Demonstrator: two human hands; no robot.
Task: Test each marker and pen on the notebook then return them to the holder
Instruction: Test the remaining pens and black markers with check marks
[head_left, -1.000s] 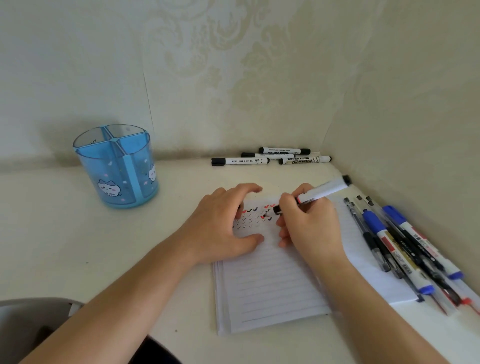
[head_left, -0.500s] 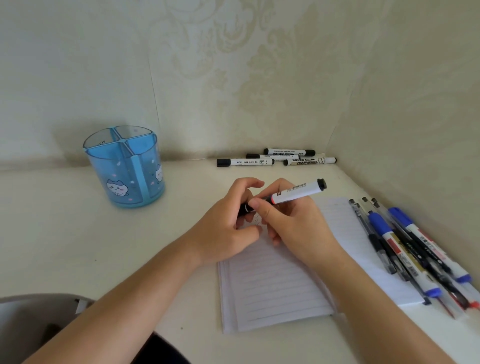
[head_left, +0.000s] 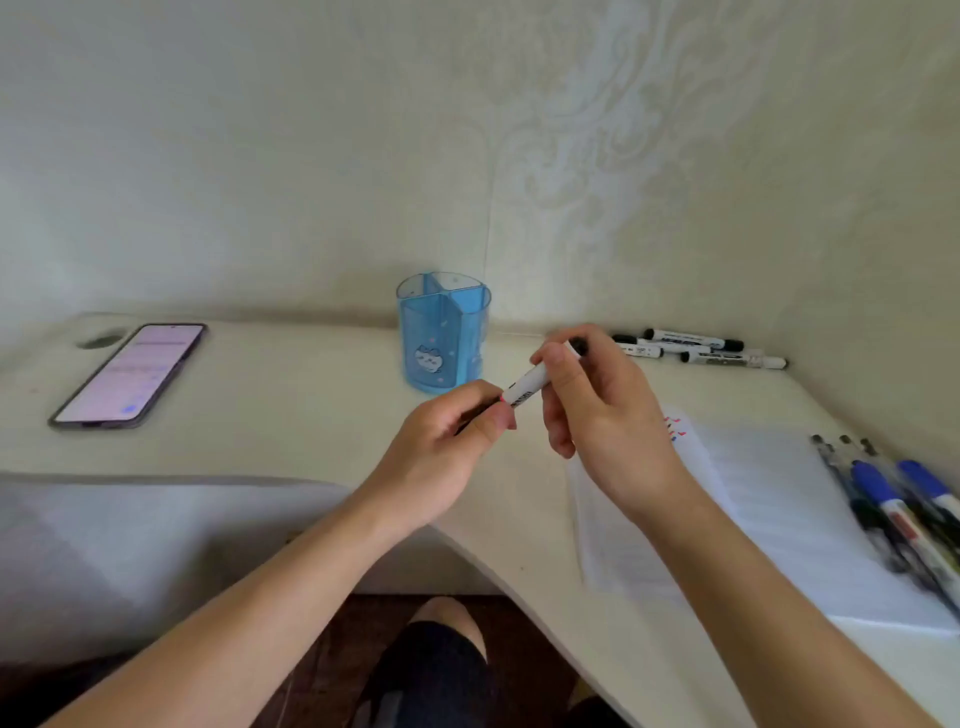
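Both hands hold one white marker (head_left: 531, 385) in the air in front of the blue holder (head_left: 442, 330). My right hand (head_left: 597, 410) grips its white barrel near the black end. My left hand (head_left: 447, 447) pinches the lower, dark end, where the cap sits; whether the cap is fully on is hidden by my fingers. The lined notebook (head_left: 769, 499) lies open to the right, with small red and blue test marks near its top left. The holder, with its cat picture, looks empty.
Several black-capped markers (head_left: 701, 349) lie by the back wall. A row of blue-capped markers and pens (head_left: 904, 509) lies right of the notebook. A lit phone (head_left: 132, 371) rests at the far left, near a round desk hole (head_left: 101, 340). The desk edge cuts in around my knee.
My right hand lifted the marker off the notebook and my left hand came up to its tip end. My view swung left, bringing the phone into sight.
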